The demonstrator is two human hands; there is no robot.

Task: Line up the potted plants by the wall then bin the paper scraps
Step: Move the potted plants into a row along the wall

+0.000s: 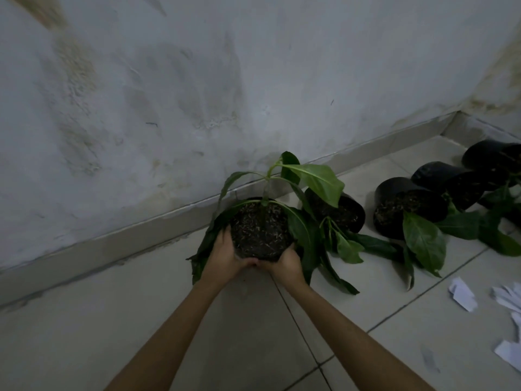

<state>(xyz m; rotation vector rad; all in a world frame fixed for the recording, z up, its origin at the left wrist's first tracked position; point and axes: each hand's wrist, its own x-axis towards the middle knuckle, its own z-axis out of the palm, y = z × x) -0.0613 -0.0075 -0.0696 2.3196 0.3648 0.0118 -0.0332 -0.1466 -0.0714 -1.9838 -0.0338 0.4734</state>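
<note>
A potted plant (260, 230) in a black bag pot stands upright close to the wall, its soil and green leaves facing me. My left hand (224, 256) grips the pot's left side and my right hand (284, 263) grips its near right side. Right of it, several more black potted plants lie tipped on the floor: one (342, 211) just behind the held pot, another (400, 207) farther right, and two more (451, 182) toward the corner. White paper scraps (463, 296) lie scattered on the tiles at the right edge.
A stained grey wall (169, 94) with a tiled skirting (127, 238) runs from left to the far right corner. Pale floor tiles (112, 320) stretch to the left of the held pot and toward me.
</note>
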